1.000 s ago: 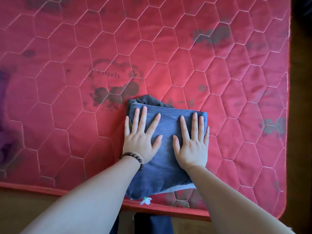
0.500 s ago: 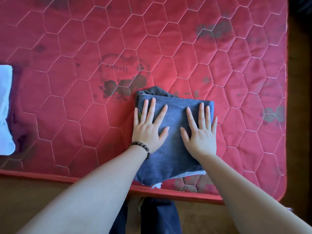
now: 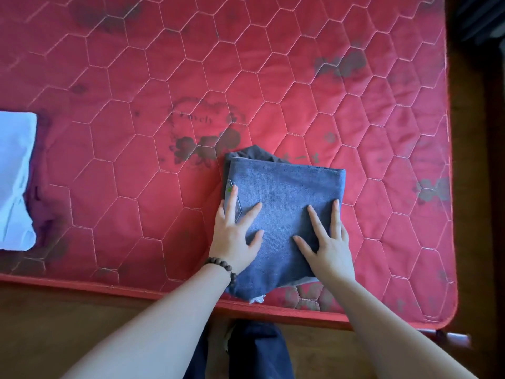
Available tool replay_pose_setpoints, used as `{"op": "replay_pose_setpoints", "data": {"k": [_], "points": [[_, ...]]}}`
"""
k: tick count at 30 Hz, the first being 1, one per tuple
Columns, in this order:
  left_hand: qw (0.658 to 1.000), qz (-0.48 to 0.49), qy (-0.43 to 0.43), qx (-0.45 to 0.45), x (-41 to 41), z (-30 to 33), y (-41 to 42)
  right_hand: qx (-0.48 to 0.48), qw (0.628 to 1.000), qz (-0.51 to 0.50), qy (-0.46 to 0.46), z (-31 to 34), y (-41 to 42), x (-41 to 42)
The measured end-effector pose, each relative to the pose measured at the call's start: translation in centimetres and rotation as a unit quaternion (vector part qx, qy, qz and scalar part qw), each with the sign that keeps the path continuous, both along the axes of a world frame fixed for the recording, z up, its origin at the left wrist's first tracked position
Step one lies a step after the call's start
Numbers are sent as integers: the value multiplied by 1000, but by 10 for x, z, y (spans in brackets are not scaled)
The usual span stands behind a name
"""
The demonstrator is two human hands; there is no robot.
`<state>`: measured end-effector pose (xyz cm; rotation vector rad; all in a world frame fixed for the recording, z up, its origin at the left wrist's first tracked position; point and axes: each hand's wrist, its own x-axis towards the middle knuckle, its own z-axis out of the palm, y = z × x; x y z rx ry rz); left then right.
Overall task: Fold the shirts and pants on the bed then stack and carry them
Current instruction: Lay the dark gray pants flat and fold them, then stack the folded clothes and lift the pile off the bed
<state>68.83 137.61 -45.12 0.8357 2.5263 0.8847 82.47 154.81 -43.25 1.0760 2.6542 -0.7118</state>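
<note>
The jeans (image 3: 284,212) are seen folded into a rough square on the red mattress (image 3: 136,165), close to its near edge, with a frayed white scrap showing at their near corner. A darker garment (image 3: 254,153) is partly seen under the far side of the jeans. The left hand (image 3: 235,236) is laid flat on the left part of the jeans, fingers straight and spread, nothing gripped; a beaded bracelet (image 3: 222,269) is worn on its wrist. The right hand (image 3: 328,247) is laid flat on the right part of the jeans, fingers likewise straight and spread, nothing held. A folded white cloth (image 3: 15,181) is seen well to the left of the jeans, cut by the frame's edge. A wooden bed frame (image 3: 54,318) is visible on the near side of the jeans, beyond the mattress rim.
</note>
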Motion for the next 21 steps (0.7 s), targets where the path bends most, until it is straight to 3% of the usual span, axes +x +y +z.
{"op": "replay_pose_setpoints", "data": {"k": [5,10,17,21], "points": [[997,58,3,57,-7,13,8,-2,1000,-16,1,5,-2,-3],[995,13,59,78,-17,19,17,-10,998,-54,-19,9,-4,-6],[991,-114,-2,-70,-27,11,0,57,985,-20,-162,13,-14,-18],[995,-69,6,-71,-48,21,-45,100,983,20,-150,20,-52,-42]]}}
